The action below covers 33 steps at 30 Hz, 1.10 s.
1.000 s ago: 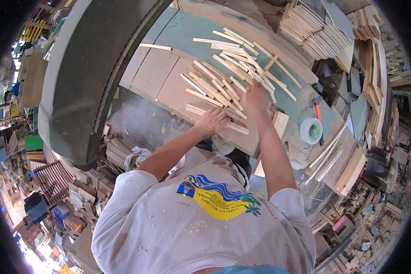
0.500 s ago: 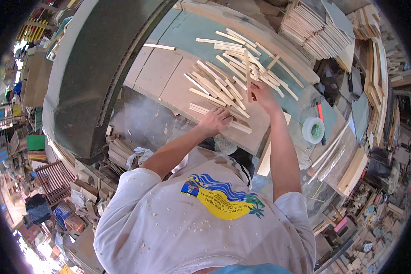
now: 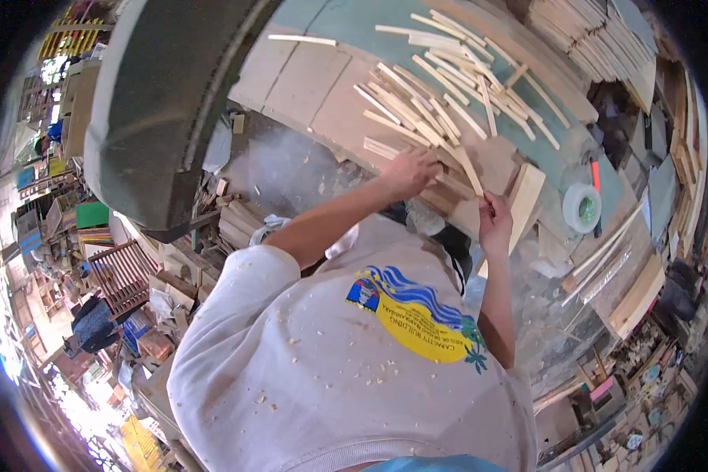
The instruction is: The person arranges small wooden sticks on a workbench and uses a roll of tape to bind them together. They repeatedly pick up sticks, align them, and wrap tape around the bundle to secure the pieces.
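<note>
My right hand [image 3: 494, 214] pinches the near end of a thin wooden strip [image 3: 470, 170] at the front of the table. Its far end lies by a loose pile of pale strips [image 3: 417, 110]. My left hand [image 3: 411, 171] is closed over a small flat bundle of strips [image 3: 381, 148] lined up along the table's front edge; the fingers hide the middle of that bundle. A second heap of strips [image 3: 480, 71] lies crisscrossed farther back.
A big dark green machine housing [image 3: 161, 110] rises at the left. A single strip [image 3: 302, 39] lies near it. To the right are a white tape roll [image 3: 581, 208], a red-and-black tool [image 3: 595, 189] and a broad board [image 3: 524, 200]. Stacked slats [image 3: 590, 39] stand at the back right.
My right hand has come back toward my body, drawing the strip from upright over the heap to near the front edge. My left hand stays at the bundle. The head view has shifted.
</note>
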Motion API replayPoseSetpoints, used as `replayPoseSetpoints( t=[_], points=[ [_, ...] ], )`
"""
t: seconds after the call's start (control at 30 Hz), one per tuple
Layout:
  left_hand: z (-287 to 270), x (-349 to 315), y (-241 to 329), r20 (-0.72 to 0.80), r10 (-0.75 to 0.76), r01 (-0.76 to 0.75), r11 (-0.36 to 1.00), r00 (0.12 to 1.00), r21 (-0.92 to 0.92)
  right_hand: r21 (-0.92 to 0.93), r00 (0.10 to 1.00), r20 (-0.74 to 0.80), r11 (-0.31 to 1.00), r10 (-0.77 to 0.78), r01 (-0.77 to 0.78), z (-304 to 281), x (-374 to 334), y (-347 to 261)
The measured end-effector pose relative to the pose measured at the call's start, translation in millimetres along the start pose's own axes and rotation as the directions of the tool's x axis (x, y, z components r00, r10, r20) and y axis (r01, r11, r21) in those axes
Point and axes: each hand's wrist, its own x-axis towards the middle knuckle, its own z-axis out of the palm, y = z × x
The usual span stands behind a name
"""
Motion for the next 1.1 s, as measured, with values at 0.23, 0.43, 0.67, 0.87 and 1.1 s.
replayPoseSetpoints(
  t=[0.23,0.43,0.67,0.87,1.1],
  points=[
    [-48,15,-11,0.271,-0.040,0.148,0.908,0.962,-0.392,-0.448,0.967,0.125,0.857,-0.223,0.256,-12,-34,11],
    [-50,16,-43,0.246,0.039,0.031,0.961,0.968,-0.274,-0.485,0.955,0.220,0.827,-0.198,0.283,12,-2,5],
    [-52,3,-16,0.149,-0.092,0.139,0.928,0.985,-0.346,-0.305,0.839,0.205,0.782,-0.504,0.544,60,25,40],
    [44,19,-35,0.000,-0.094,0.094,0.993,0.996,0.069,-0.291,0.820,0.216,0.767,-0.529,0.572,66,23,80],
    [-13,-5,11,0.005,-0.101,0.098,0.972,0.995,0.216,-0.362,0.770,0.411,0.687,-0.488,0.630,49,41,26]
  ],
)
